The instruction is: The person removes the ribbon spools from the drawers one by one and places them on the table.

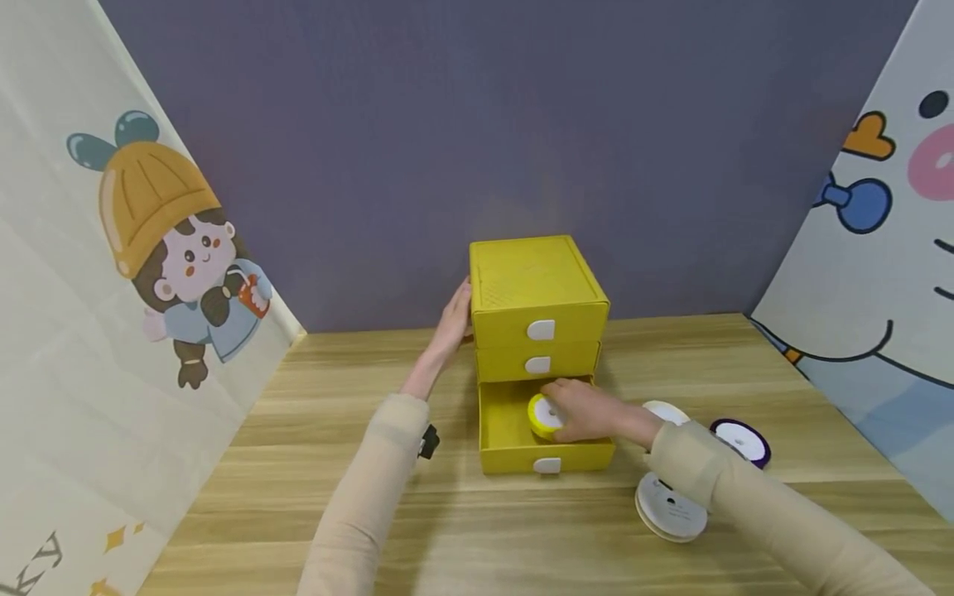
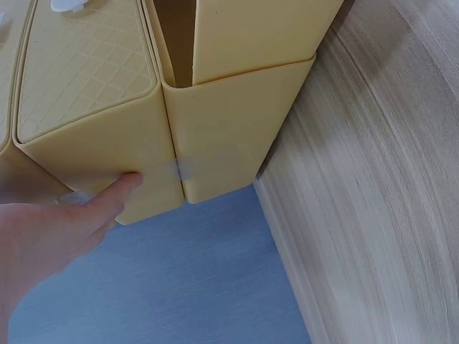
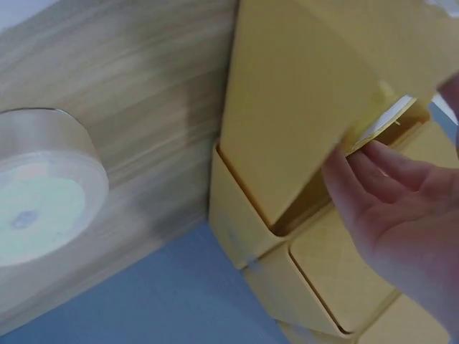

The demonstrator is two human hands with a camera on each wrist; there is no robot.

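Note:
A yellow three-tier drawer box (image 1: 538,273) with white pull tabs stands against the back wall, its bottom drawer (image 1: 510,458) pulled out. My left hand (image 1: 451,321) rests on the box's left side; in the left wrist view, an extended finger (image 2: 118,192) touches that side wall. Inside the bottom drawer, my right hand (image 1: 585,409) grips a spool of yellow ribbon (image 1: 542,416) with a white face. The right wrist view shows the fingers (image 3: 369,175) at the spool's edge, with much of the spool hidden behind the drawer wall.
Right of the box, white ribbon spools (image 1: 672,511) lie on the wooden table (image 1: 246,497), near a dark purple spool (image 1: 745,441). Another white spool (image 1: 666,411) is partly hidden behind my right forearm. A dark wall (image 1: 358,165) stands behind, with printed cloths at both sides.

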